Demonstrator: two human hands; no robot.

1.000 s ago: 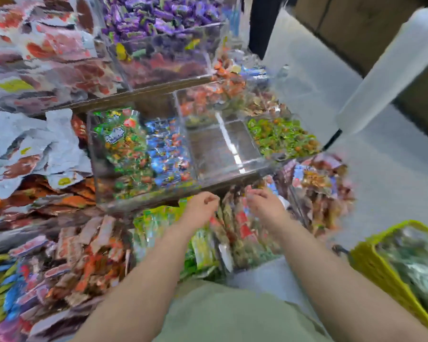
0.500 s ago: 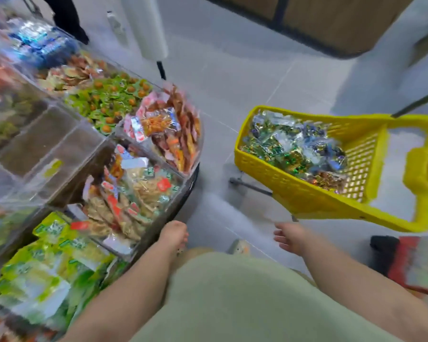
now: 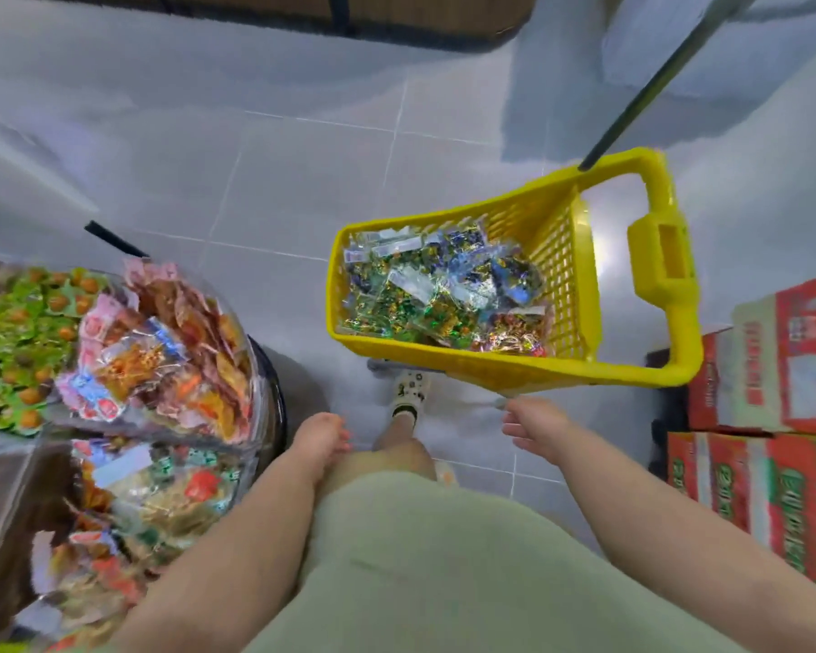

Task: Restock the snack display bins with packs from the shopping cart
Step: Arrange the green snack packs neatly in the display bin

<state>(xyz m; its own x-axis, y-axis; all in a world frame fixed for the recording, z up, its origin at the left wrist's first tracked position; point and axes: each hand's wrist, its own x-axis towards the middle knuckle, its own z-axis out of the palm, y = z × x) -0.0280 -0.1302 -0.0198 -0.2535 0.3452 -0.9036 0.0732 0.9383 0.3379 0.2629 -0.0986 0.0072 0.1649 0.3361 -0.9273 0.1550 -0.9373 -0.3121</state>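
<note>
A yellow shopping cart (image 3: 580,365) stands on the tiled floor ahead, holding several shiny snack packs (image 3: 444,294) in green, blue and gold wrappers. My right hand (image 3: 535,424) hovers just below the cart's near rim with fingers relaxed, holding nothing. My left hand (image 3: 321,438) hangs by my thigh, fingers loosely curled and empty. The clear display bins (image 3: 255,369) stand at the left, filled with orange, pink and green packs.
Red and green cardboard boxes (image 3: 773,417) are stacked at the right, close to the cart's handle (image 3: 665,256). A dark pole (image 3: 646,87) slants up from the cart. My foot (image 3: 411,388) is under the cart's near edge. Grey tiled floor lies beyond.
My view has swung right from the bins to the cart. Both hands dropped away from the bins, and my right hand has come close to the cart's near rim.
</note>
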